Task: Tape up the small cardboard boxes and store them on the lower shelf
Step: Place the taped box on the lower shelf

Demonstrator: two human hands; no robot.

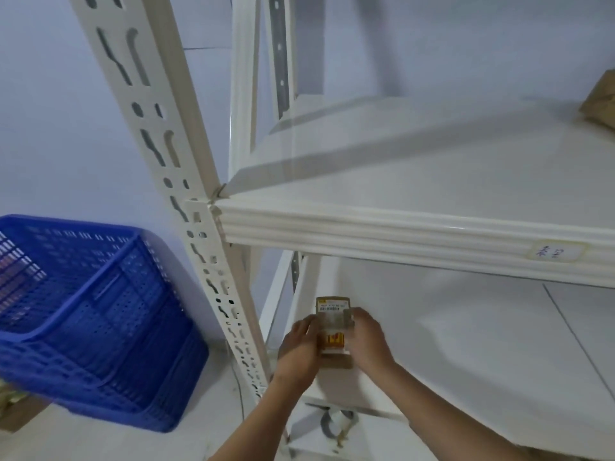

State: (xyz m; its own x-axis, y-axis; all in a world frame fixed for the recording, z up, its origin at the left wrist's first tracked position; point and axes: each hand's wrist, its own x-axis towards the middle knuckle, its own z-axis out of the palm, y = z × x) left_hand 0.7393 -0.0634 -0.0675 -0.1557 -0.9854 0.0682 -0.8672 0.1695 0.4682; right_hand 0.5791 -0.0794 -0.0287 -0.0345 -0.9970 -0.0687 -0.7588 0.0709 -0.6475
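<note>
A small cardboard box (333, 339) with a white barcode label and an orange print lies on the lower shelf (466, 344), near its left front corner. My left hand (298, 349) grips its left side and my right hand (367, 337) grips its right side. Clear tape crosses the top of the box. The box's lower end shows plain brown cardboard between my wrists.
The upper shelf (416, 234) juts out above my hands, with a handwritten label (555, 252) on its front rail. A slotted white upright (199, 227) stands just left. A blue plastic crate (90, 314) sits on the floor at left. A brown package (600, 98) lies far right on the upper shelf.
</note>
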